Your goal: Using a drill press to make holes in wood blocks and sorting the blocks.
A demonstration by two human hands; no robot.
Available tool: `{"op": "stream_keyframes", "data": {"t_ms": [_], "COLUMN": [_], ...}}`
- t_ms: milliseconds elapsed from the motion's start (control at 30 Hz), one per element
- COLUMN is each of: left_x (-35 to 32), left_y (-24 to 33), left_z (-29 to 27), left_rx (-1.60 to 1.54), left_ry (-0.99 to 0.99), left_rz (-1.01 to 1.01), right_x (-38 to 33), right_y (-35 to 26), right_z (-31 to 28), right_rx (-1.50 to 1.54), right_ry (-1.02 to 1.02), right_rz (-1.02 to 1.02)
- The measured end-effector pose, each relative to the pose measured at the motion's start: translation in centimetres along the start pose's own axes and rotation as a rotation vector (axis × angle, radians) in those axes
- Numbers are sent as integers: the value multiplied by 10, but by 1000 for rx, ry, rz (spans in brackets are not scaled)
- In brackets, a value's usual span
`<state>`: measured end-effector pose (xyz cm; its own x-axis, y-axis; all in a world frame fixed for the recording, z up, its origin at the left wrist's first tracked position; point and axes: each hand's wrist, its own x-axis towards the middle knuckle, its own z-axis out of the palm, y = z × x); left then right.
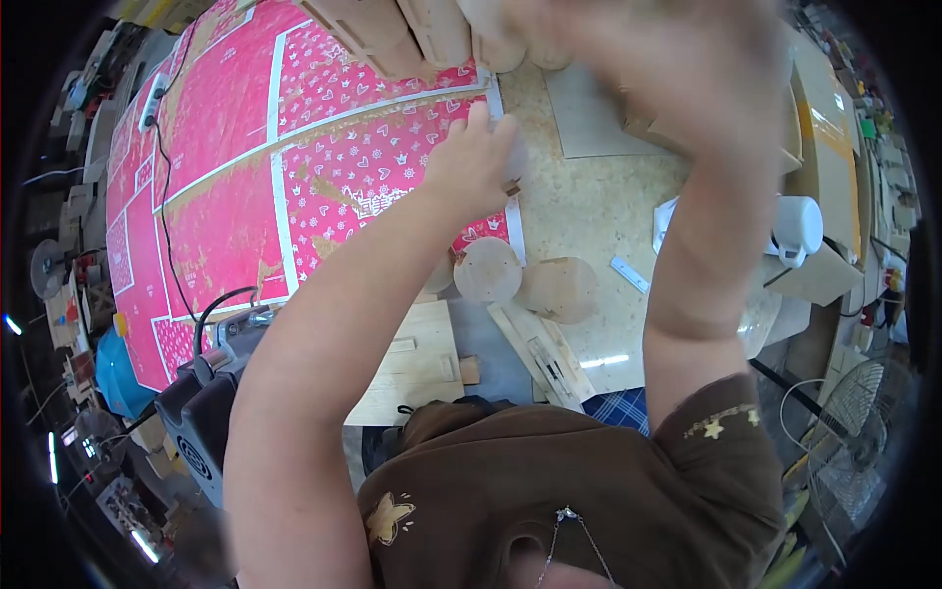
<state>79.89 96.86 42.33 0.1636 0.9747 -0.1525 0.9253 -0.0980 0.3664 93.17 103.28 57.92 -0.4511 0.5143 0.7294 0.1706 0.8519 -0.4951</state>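
My left hand point(473, 165) is over the right edge of the pink patterned sheet point(221, 172), its fingers curled. Something small, with a dark brown bit at its edge, shows beside the fingers; its kind I cannot make out. Raised at the upper right, my right hand point(667, 59) is smeared by motion, so its fingers do not show clearly. It is nearest to a row of upright pale wooden pieces with rounded ends point(437, 34) at the far side. Closer to me, a round wooden disc point(488, 270) stands beside another rounded wooden piece point(557, 290).
Wooden boards point(407, 358) and slotted wooden strips point(545, 358) lie near my body. A small blue-white strip point(629, 275), a white mug-like container point(798, 228) and a cardboard box point(824, 128) are on the right. A grey machine point(201, 412) stands left, a fan point(849, 422) right.
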Motion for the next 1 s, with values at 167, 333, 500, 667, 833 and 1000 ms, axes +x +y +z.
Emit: {"op": "stream_keyframes", "data": {"t_ms": [167, 333, 500, 667, 833, 1000], "left_x": [-23, -30, -33, -47, -43, -58], "left_y": [-24, -44, -52, -73, -69, -64], "left_z": [31, 29, 7, 4, 4, 29], "left_rx": [17, -392, -250, 59, 127, 33], "left_ry": [49, -228, -527, -908, -653, -442], "left_rz": [-31, 4, -280, -306, -160, -112], "right_x": [-151, -238, -228, -187, -168, -171], "right_y": [46, 36, 49, 45, 41, 67], "right_z": [36, 50, 43, 90, 104, 89], "right_rx": [-381, -128, 112, 22, 50, -21], "right_ry": [-91, -242, -498, -456, -823, -827], "right_rz": [457, 691, 776, 475, 546, 630]}}
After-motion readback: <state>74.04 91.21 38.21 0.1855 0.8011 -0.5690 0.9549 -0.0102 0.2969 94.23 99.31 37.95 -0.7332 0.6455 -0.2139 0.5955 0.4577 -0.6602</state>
